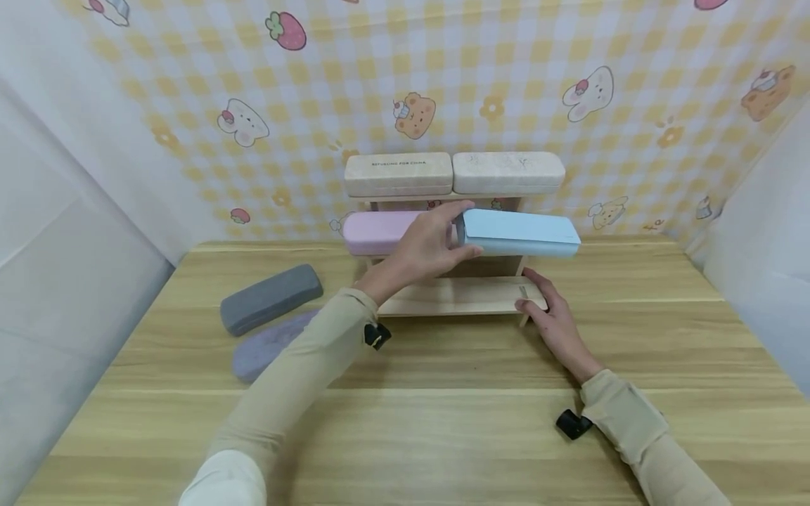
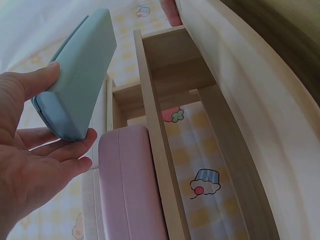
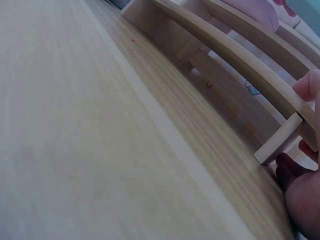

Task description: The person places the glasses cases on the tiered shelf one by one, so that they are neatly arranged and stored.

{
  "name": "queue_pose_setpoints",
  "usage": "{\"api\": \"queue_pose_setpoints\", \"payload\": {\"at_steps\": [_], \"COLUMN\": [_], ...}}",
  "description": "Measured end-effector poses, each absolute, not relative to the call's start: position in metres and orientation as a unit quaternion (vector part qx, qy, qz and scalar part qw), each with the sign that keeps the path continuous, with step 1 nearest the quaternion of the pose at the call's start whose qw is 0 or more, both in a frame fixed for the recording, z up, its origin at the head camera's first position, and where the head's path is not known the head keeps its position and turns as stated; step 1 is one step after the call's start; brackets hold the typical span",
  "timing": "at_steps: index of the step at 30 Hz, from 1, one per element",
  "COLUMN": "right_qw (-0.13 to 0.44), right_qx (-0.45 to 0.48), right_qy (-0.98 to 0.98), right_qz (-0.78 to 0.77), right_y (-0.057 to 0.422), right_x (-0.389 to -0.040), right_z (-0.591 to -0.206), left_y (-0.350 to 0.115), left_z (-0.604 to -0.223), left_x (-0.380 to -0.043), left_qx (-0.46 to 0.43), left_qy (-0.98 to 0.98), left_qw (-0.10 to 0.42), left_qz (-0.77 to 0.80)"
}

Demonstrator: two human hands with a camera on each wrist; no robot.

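My left hand (image 1: 432,240) pinches the left end of a light blue glasses case (image 1: 522,232) between thumb and fingers. In the left wrist view that case is tilted above the wooden rack, apart from the pink case. A pink glasses case (image 1: 380,232) lies on the left part of the rack's middle tier, partly behind my left hand. My right hand (image 1: 557,327) grips the right end of the lowest board of the three-tier wooden rack (image 1: 455,296), thumb on top. The right wrist view shows its fingers curled beside the rack's end leg (image 3: 280,140).
On the top tier sit a beige lettered case (image 1: 399,174) and a whitish case (image 1: 508,173), side by side. A grey case (image 1: 271,299) and a mottled purple case (image 1: 268,346) lie on the wooden table (image 1: 481,436) at left. Behind the rack hangs a checked cloth (image 1: 354,84).
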State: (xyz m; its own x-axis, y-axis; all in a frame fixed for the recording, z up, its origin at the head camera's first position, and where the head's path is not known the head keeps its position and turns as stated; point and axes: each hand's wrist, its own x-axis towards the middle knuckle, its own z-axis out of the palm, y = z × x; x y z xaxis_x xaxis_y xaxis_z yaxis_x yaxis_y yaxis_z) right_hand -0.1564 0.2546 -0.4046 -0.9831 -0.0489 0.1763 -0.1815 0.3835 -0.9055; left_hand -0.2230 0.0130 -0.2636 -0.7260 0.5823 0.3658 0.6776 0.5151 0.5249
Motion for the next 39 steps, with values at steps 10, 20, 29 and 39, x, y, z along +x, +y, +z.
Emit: {"api": "queue_pose_setpoints", "payload": {"at_steps": [10, 20, 29, 39], "right_qw": [0.056, 0.055, 0.060, 0.050], "right_qx": [0.060, 0.057, 0.054, 0.049], "right_qy": [-0.827, -0.825, -0.828, -0.830], "right_qz": [0.556, 0.559, 0.554, 0.554], "right_y": [0.257, 0.252, 0.251, 0.240], "right_x": [-0.157, -0.150, -0.158, -0.146], "right_z": [-0.403, -0.391, -0.405, -0.374], "left_y": [0.013, 0.017, 0.005, 0.005], "left_z": [-0.271, -0.273, -0.270, -0.268], "left_x": [-0.234, -0.242, -0.255, -0.265], "left_qx": [-0.350, -0.369, -0.382, -0.430], "left_qy": [-0.879, -0.877, -0.873, -0.866], "left_qw": [0.062, 0.061, 0.038, 0.027], "left_qz": [-0.317, -0.300, -0.300, -0.255]}}
